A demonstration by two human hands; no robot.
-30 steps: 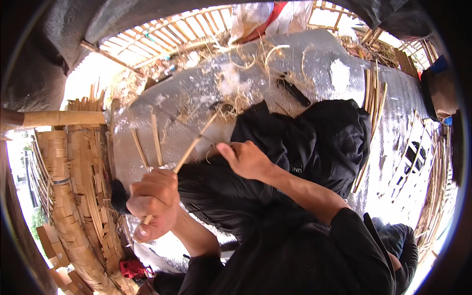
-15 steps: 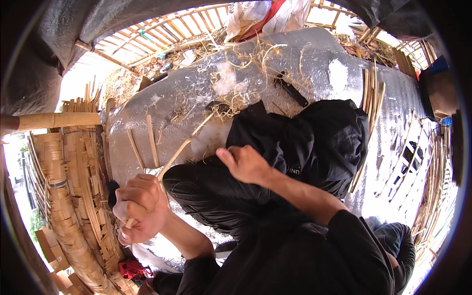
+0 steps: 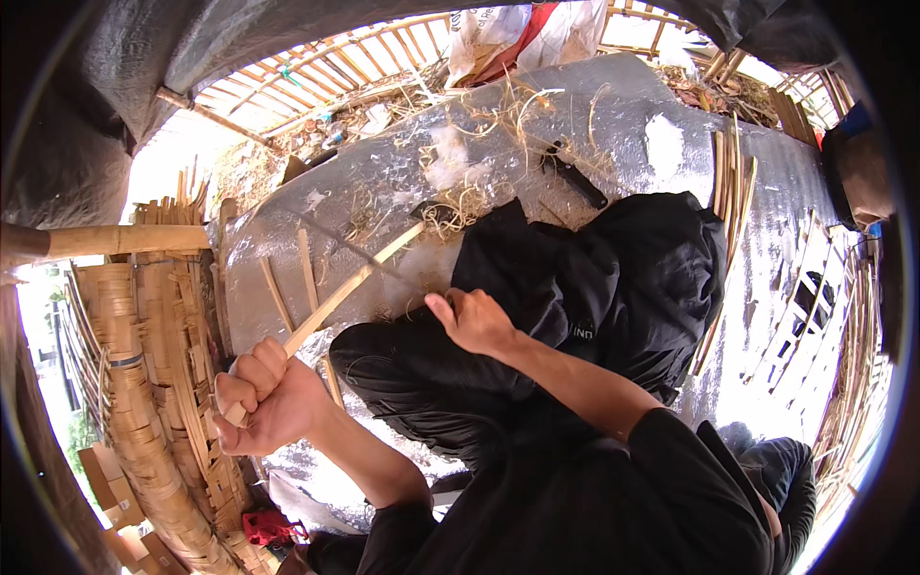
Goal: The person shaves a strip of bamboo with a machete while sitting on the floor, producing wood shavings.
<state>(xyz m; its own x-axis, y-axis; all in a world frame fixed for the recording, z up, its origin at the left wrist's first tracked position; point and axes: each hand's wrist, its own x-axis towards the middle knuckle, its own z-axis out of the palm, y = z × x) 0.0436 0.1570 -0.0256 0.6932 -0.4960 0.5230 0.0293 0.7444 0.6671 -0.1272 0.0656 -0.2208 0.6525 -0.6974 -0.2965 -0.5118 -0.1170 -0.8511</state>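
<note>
My left hand (image 3: 264,398) is closed in a fist round the near end of a pale bamboo strip (image 3: 335,297). The strip slants away to the upper right, its far end by a heap of curly shavings (image 3: 455,211). In my closed right hand (image 3: 474,321), above my lap, is a knife; its handle is hidden by the fingers. The thin dark knife blade (image 3: 337,238), slightly blurred, points up and left and crosses the strip. Two short bamboo strips (image 3: 309,268) lie on the silvery mat (image 3: 383,163) beyond my left hand.
A black-handled tool (image 3: 580,182) lies on the mat ahead. Long bamboo slats (image 3: 730,192) rest to the right of my knee. Woven bamboo rolls (image 3: 125,355) stand at the left, and a bamboo pole (image 3: 129,240) juts in there. Another person's arm (image 3: 862,177) shows at the far right.
The bamboo strip has turned and now shows a broader face. The knife blade now shows across it. My left hand has shifted slightly; my right hand stays near the same place.
</note>
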